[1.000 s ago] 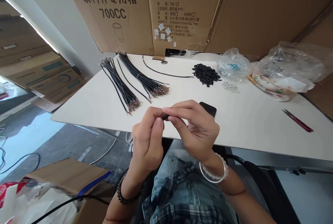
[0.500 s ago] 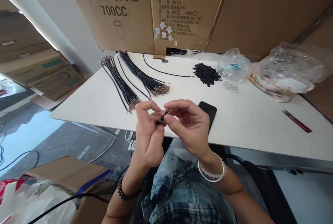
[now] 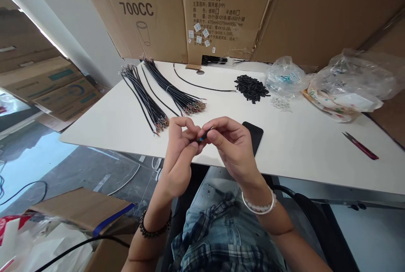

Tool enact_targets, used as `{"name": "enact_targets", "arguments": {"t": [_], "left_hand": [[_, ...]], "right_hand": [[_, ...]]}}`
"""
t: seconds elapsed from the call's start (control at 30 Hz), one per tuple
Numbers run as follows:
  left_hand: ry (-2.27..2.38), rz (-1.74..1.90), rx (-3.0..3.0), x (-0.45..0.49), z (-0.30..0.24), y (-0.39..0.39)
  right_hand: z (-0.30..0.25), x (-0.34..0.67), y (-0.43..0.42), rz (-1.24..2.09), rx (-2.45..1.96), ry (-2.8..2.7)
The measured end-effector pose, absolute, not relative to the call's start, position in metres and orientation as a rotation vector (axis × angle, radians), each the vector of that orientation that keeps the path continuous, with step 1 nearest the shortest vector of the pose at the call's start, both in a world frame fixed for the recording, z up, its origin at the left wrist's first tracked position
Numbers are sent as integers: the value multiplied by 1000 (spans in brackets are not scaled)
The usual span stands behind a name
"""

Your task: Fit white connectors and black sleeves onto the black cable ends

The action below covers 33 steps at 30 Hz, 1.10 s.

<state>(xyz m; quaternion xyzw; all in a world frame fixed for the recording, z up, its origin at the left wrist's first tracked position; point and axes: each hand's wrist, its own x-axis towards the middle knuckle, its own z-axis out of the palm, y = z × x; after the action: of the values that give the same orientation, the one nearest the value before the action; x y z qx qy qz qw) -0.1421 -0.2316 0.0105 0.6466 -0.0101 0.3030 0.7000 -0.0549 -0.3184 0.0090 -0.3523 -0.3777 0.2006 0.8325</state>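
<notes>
Bags, two of them, sit at the right rear of our counter (image 3: 303, 149): we see a blue patch in or on the smaller bag (image 3: 286, 77), while the larger bag (image 3: 357, 71) lies over something patterned (image 3: 329, 109). One big carton (image 3: 164, 38) stands behind, its inside hidden from us, with seven white labels (image 3: 198, 40) on its face. Low on our left, white sheets (image 3: 60, 249) and clear plastic lie against one open box (image 3: 82, 206).

We have one short black cable piece (image 3: 207, 133), blue and orange showing on it, above the counter's near edge; our left hand (image 3: 182, 149) and right hand (image 3: 234, 147) both have fingers clamped on it. Beyond are two cable bundles (image 3: 172, 86), two loose cables (image 3: 202, 85), one uncountable heap of short black tubes (image 3: 251, 89), one scatter of white bits (image 3: 280, 104), one dark flat slab (image 3: 255, 135) and one red-handled cutter (image 3: 362, 146).
</notes>
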Motion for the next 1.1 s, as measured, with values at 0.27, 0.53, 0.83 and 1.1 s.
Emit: {"name": "enact_targets", "arguments": {"t": [0.27,0.53,0.83,1.1], "left_hand": [[-174,472,1582,-138,6,-218],[-74,411,1715,-126,1,-218],[37,438,1690,-123,-2,-226],[188,622,1640,-116,-8,-221]], "right_hand": [[9,-43,-327,417,-705,-821],[8,-35,-332,478,-681,-760],[2,-30,-337,504,-811,-709],[-18,48,-427,-152,-1863,-546]]}}
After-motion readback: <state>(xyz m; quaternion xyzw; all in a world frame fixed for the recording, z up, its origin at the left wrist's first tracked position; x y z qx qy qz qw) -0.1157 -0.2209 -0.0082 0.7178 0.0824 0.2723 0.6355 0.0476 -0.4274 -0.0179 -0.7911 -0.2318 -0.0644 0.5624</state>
